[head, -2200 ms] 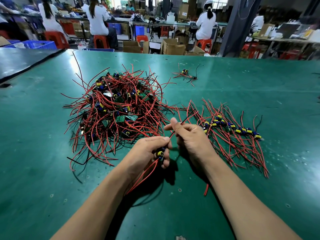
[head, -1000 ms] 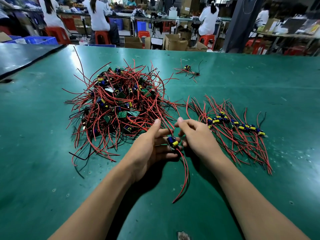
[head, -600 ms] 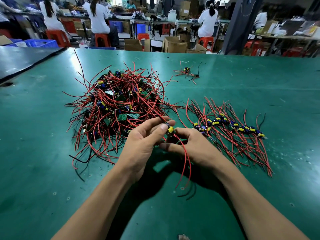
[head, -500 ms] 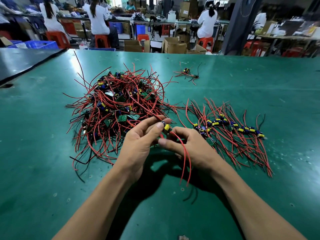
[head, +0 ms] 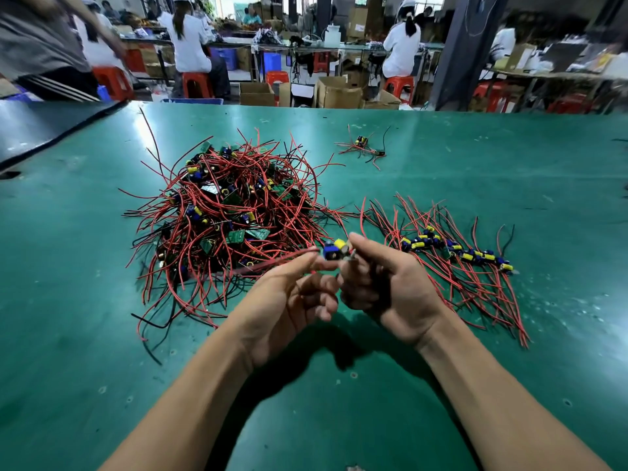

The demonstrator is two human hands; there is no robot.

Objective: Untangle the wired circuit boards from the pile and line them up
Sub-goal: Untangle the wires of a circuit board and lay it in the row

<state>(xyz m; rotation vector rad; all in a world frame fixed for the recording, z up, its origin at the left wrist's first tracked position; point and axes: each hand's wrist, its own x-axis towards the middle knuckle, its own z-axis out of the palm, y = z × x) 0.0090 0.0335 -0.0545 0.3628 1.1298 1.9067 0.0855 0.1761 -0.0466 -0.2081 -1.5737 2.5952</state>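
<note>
**One board freed, bound for the row**

One pile (head: 234, 219) of red-wired boards sits at the left of the desk (head: 68, 300), too tangled to count. The left grip (head: 292, 294) points a forefinger at the single freed board (head: 334, 249); blur hides any pinch. One stray clump (head: 363, 147) lies far back. The right grip (head: 384, 287) pinches the board above the desk. Next, likely: straighten its wires and lay it beside the one row (head: 455, 251), roughly eight boards.

Legend: I can read no text, label or number; any markings on the small green circuit boards (head: 236, 236) and brown cardboard boxes (head: 256, 93) are too small.
</note>
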